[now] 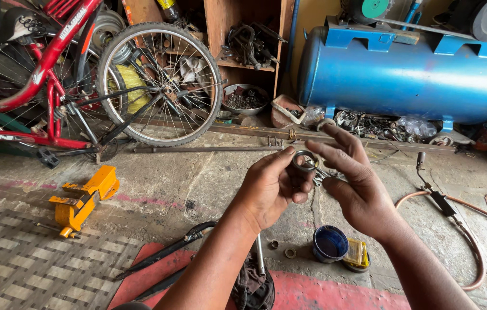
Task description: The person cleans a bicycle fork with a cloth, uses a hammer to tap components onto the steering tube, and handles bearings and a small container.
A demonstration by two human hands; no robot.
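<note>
Both hands are working one small steel bearing ring point(303, 161) at chest height: the left hand point(269, 186) is pinching it closed-fingered, the right hand point(352, 183) is hovering beside with fingers spread, gripping nothing. It is looking rigid, light, likely greasy; the outer rim is serving best. Below are lying a blue tin point(330, 243), loose rings point(290, 252); beyond, a yellow vise point(82, 198), bicycle point(82, 74), blue compressor tank point(410, 77).

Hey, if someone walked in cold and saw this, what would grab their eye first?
Both hands at centre: the left hand pinches a small metal ring while the right hand hovers beside it. Behind them sits a big blue air tank at upper right, and a red bicycle leans at upper left.
</note>
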